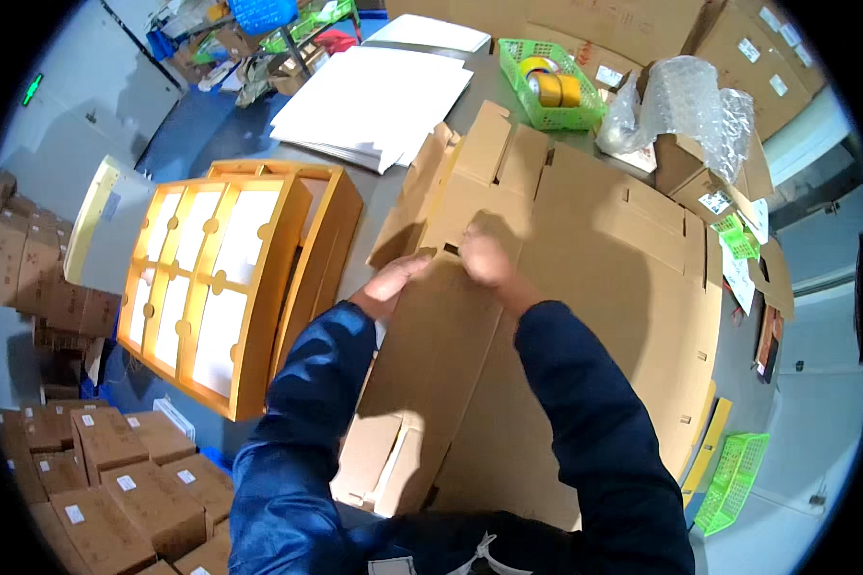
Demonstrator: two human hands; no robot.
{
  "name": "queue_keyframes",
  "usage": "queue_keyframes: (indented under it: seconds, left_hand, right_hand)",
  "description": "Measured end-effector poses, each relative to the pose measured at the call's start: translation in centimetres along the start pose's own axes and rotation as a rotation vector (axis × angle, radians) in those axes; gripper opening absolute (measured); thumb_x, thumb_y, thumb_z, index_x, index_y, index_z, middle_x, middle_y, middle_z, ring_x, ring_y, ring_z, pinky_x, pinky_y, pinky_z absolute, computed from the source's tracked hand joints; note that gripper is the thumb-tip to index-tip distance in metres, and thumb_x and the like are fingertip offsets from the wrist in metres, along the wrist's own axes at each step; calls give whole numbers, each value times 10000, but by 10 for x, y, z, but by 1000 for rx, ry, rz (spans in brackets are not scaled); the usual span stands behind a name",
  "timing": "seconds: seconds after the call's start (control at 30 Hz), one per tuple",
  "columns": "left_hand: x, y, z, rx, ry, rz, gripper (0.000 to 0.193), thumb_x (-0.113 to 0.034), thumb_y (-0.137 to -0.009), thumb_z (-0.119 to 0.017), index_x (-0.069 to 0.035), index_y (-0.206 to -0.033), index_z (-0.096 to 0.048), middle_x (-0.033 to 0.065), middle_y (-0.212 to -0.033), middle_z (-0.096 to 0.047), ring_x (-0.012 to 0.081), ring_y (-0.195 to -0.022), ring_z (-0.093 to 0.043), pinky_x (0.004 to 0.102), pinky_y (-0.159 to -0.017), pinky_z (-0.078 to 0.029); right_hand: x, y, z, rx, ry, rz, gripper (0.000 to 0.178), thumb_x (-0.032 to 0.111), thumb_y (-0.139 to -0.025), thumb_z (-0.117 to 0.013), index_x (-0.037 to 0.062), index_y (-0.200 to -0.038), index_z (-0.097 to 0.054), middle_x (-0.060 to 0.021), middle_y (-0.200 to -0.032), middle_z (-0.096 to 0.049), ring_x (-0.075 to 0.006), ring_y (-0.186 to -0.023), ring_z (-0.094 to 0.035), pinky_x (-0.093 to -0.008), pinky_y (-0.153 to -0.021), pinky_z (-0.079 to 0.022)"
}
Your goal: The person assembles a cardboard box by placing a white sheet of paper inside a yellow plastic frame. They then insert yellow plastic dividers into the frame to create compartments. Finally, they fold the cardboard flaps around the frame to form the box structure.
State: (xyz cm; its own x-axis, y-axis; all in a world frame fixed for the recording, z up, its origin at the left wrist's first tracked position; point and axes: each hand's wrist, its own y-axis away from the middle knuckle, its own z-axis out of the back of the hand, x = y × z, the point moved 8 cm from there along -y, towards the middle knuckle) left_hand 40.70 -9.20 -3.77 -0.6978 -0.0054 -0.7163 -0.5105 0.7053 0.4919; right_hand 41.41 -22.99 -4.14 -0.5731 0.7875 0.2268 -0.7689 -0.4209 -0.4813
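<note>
A large flat sheet of die-cut brown cardboard lies across the table in front of me, with slots and folded flaps along its edges. My left hand is at its left edge, with the fingers closed on the board beside a small dark slot. Just right of that slot, my right hand is closed against the same cardboard, its fingertips partly hidden. A narrow upright flap stands along the left edge beyond my hands.
Yellow-orange divided frames with white panels lean at the left. White sheets are stacked at the back, near a green basket holding tape rolls. Bubble wrap lies at back right. Cardboard boxes fill the lower left.
</note>
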Motion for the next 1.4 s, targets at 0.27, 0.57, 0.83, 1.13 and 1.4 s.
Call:
queue_keyframes:
  seconds: [0.27, 0.57, 0.83, 1.13, 1.4]
  left_hand:
    - [73, 98, 36, -143, -50, 171, 329, -162, -914, -558, -9, -1203, -519, 96, -1120, -609, 186, -983, -608, 326, -863, -505]
    - [63, 106, 14, -142, 47, 201, 330, -249, -946, -494, -46, -1203, -536, 98, -1128, -612, 194, -993, -606, 361, -871, -495]
    - [60, 101, 5, -73, 125, 73, 332, -264, -955, -470, -58, -1208, -529, 91, -1157, -597, 203, -1005, -595, 348, -898, -469]
    - [82, 99, 20, -11, 260, 102, 360, -309, -952, -482, -61, -1210, -523, 98, -1118, -612, 190, -988, -599, 337, -876, -488]
    - [88, 97, 23, -58, 332, 156, 400, -326, -956, -469, -55, -1249, -500, 101, -1182, -586, 205, -1043, -583, 354, -916, -469]
  right_hand:
    - [81, 65, 23, 273, -1439, -1224, 186, 209, -936, -412, 44, -954, -498, -130, -754, -613, -198, -550, -596, -311, -448, -445]
    - [152, 4, 28, 567, -233, -423, 346, 310, -905, -513, 14, -1066, -434, -219, -802, -631, -362, -740, -643, -434, -627, -507]
    - [166, -3, 11, 589, -74, -232, 270, 251, -908, -452, -1, -1003, -476, -183, -760, -647, -355, -699, -651, -436, -617, -528]
    - [160, -6, 16, 628, -130, -220, 322, 297, -894, -504, -9, -986, -473, -214, -718, -629, -351, -654, -651, -420, -533, -523]
    - [165, -11, 15, 467, -163, -153, 328, 327, -896, -515, 13, -959, -443, -184, -635, -611, -359, -594, -630, -422, -510, -505]
